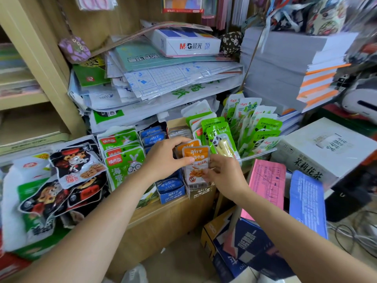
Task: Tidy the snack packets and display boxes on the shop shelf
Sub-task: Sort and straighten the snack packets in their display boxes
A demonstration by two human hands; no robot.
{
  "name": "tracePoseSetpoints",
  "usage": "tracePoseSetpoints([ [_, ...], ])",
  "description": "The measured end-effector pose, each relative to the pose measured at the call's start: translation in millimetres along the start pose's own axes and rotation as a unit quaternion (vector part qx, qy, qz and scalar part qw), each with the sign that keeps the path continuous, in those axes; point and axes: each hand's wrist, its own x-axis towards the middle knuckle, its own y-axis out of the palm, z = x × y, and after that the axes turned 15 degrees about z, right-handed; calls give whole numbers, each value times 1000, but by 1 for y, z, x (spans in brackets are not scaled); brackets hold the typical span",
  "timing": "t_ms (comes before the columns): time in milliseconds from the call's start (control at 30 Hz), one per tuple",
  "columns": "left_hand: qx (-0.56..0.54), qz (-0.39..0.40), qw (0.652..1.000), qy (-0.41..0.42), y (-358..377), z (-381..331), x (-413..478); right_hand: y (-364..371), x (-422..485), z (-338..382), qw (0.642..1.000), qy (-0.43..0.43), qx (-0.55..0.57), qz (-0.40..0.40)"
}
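On the shelf (163,211), green seaweed packets (124,160) stood at the left, with the blue display box (171,194) just beside them. My left hand (163,158) pinched the top of an orange fish-snack packet (195,164), fingers closed on it, above its grey display box (201,190). My right hand (222,174) gripped the same packet's lower right edge, panda packets (220,137) standing just behind.

Bright even light, blurred warped edges

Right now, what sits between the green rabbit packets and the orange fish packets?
Head view: the blue packets in their blue display box, partly hidden by the left hand.
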Motion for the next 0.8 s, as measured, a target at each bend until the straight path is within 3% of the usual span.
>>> tracePoseSetpoints([
  [67,0,-6,1000,0,1,1,2,-3,-6,-2,998,-28,-59,-9],
  [200,12,-23,1000,2,3,0,4,-5,-17,-5,979,-56,-133,-146],
  [267,18,-27,999,1,4,-1,5,-2,-23,-7,984,-39,-135,-112],
  [333,21,-25,999,-1,5,0,5,3,-28,-9,973,-57,-206,-83],
  [433,30,-19,999,0,6,0,4,5,-33,-13,920,-104,-367,-92],
  [600,50,5,999,-6,5,-1,2,13,-46,-23,864,-12,-504,-23],
  [700,60,-6,998,-2,5,-3,2,3,-47,-20,883,-32,-468,-25],
  [800,54,-22,998,9,6,-8,-1,-13,-41,-10,957,-63,-271,-86],
])
